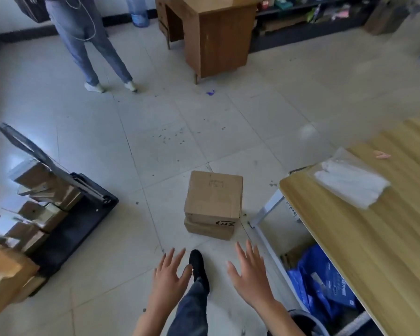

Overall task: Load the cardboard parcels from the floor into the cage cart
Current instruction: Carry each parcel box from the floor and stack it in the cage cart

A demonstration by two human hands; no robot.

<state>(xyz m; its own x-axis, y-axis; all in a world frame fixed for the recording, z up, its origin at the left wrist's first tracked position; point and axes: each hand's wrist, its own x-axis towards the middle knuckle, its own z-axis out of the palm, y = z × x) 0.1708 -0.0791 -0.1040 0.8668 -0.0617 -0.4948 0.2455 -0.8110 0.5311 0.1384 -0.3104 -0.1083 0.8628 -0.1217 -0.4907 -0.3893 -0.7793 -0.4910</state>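
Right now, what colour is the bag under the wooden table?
The bag is blue; the head view shows it best.

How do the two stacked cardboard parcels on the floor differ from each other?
The upper parcel is taller and wider; the lower parcel is flat. The upper parcel rests on the lower parcel, which sits on the floor. The upper parcel bears a black logo; the lower parcel's visible face looks plain. Both are brown cardboard.

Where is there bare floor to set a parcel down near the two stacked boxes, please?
Bare tile lies between the cart on the left and the stacked parcels, and beyond them toward the brown desk. It is tight right of the parcels, by the wooden table, and the cart is crowded with boxes.
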